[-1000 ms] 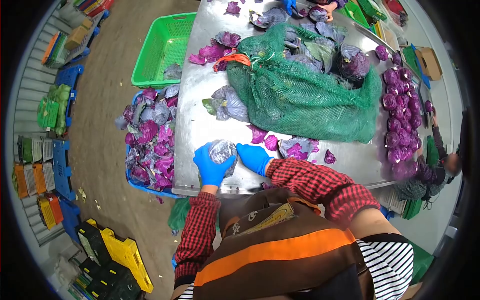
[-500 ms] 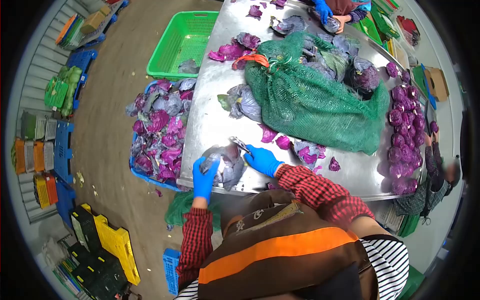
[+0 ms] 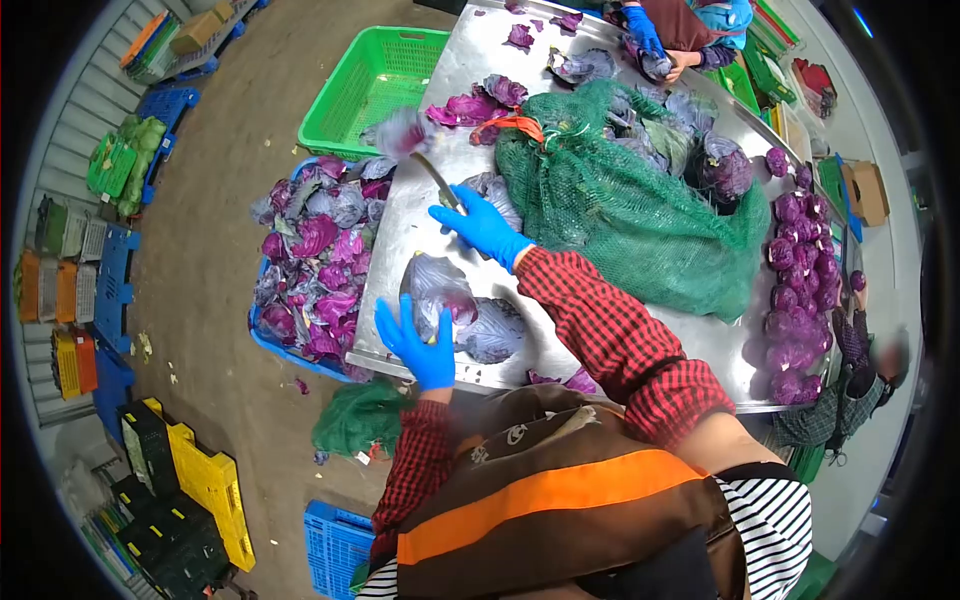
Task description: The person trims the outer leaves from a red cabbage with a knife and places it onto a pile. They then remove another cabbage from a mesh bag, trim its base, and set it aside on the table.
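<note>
My left hand (image 3: pixel 418 345) has its gloved fingers spread, with the fingertips right at the lower side of a red cabbage (image 3: pixel 432 285) near the table's front left corner. A loose outer leaf (image 3: pixel 493 332) lies to the right of that cabbage. My right hand (image 3: pixel 480 222), also in a blue glove, is closed around a knife (image 3: pixel 437 180) whose blade points away to the left. Just beyond the blade tip, a motion-blurred purple leaf (image 3: pixel 402 134) shows over the table's left edge. More leaves (image 3: pixel 497 195) lie partly hidden behind my right hand.
A blue crate (image 3: pixel 256 322) full of leaves and a green crate (image 3: pixel 318 118) stand left of the metal table (image 3: pixel 408 225). On it are a green mesh bag (image 3: pixel 630 220) of cabbages and rows of trimmed cabbages (image 3: pixel 795 280). A co-worker's gloved hand (image 3: pixel 642 30) works at the far side.
My right hand and the knife have swung away and left, toward the crates. A blurred leaf now appears near the blade tip. My left hand's fingers have spread wider at the cabbage.
</note>
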The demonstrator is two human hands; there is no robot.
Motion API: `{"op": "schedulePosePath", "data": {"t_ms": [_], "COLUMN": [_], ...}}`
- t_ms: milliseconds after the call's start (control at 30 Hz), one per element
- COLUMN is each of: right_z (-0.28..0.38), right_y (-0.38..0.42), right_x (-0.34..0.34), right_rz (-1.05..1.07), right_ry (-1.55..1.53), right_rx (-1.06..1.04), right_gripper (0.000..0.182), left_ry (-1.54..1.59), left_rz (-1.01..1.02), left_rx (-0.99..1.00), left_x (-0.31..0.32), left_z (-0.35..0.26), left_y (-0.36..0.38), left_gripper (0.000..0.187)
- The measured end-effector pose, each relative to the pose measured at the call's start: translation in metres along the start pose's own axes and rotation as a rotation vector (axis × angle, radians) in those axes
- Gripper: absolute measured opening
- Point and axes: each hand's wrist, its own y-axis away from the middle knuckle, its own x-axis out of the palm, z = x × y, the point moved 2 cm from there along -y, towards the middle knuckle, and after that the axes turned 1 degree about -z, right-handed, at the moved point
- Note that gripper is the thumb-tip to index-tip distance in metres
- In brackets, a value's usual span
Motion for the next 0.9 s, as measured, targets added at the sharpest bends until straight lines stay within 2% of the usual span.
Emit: {"op": "schedulePosePath", "data": {"t_ms": [67,100,133,200,233,267,333,367,400,467,533,567,600,667,733,767,800,867,900], "right_z": [-0.004,-0.027,-0.044,-0.076,-0.09,-0.106,-0.123,-0.131,-0.135,-0.135,-0.127,-0.124,-0.117,-0.103,-0.111,-0.115,-0.113,-0.111,-0.109], "right_y": [0.019,0.027,0.045,0.079,0.092,0.104,0.121,0.127,0.131,0.134,0.137,0.136,0.14,0.146,0.145,0.143,0.143,0.146,0.15], "right_x": [-0.004,-0.005,-0.006,-0.01,-0.008,-0.009,-0.003,0.001,0.004,0.004,0.001,-0.007,-0.013,-0.027,-0.034,-0.036,-0.036,-0.037,-0.035], "right_rz": [0.169,0.142,0.139,0.176,0.144,0.148,0.13,0.122,0.108,0.081,0.054,0.057,0.05,0.038,0.107,0.123,0.138,0.149,0.116], "right_ry": [-0.007,0.131,0.074,-0.026,-0.03,-0.082,-0.197,-0.207,-0.221,-0.237,-0.168,0.109,0.106,0.413,0.437,0.447,0.455,0.441,0.428], "right_rx": [0.085,0.033,0.133,0.323,0.308,0.366,0.353,0.353,0.346,0.327,0.23,0.165,0.175,0.009,-0.001,-0.004,-0.006,0.05,-0.003], "right_gripper": [0.051,0.047,0.045,0.048,0.048,0.046,0.044,0.044,0.044,0.044,0.047,0.048,0.048,0.048,0.047,0.047,0.047,0.044,0.043], "left_ry": [0.107,0.147,0.147,0.092,0.103,0.101,0.081,0.045,0.042,0.489,0.525,0.589,0.645,0.701,0.347,0.343,0.342,0.133,0.151], "left_rz": [0.373,0.363,0.357,0.523,0.61,0.616,0.732,0.771,0.775,0.654,0.644,0.628,0.609,0.647,0.44,0.449,0.449,0.607,0.63], "left_rx": [0.44,0.405,0.403,0.314,0.33,0.332,0.27,0.112,0.121,-0.168,-0.178,-0.346,-0.522,-0.554,-0.015,0.101,0.098,0.193,0.053], "left_x": [0.005,-0.001,-0.005,-0.011,-0.017,-0.019,-0.016,-0.008,0.0,0.025,0.031,0.032,0.031,0.032,0.031,0.033,0.028,0.02,0.01], "left_z": [0.024,0.011,0.008,0.01,0.007,0.002,-0.003,-0.003,0.003,0.022,0.017,0.01,0.005,0.002,-0.004,-0.005,-0.005,-0.009,-0.024], "left_y": [-0.005,-0.007,-0.013,-0.027,-0.033,-0.038,-0.045,-0.045,-0.041,-0.033,-0.022,-0.01,0.002,0.016,0.015,0.013,0.009,0.002,0.001], "left_gripper": [0.053,0.046,0.046,0.054,0.07,0.07,0.084,0.093,0.093,0.094,0.096,0.094,0.092,0.093,0.094,0.094,0.094,0.094,0.093]}}
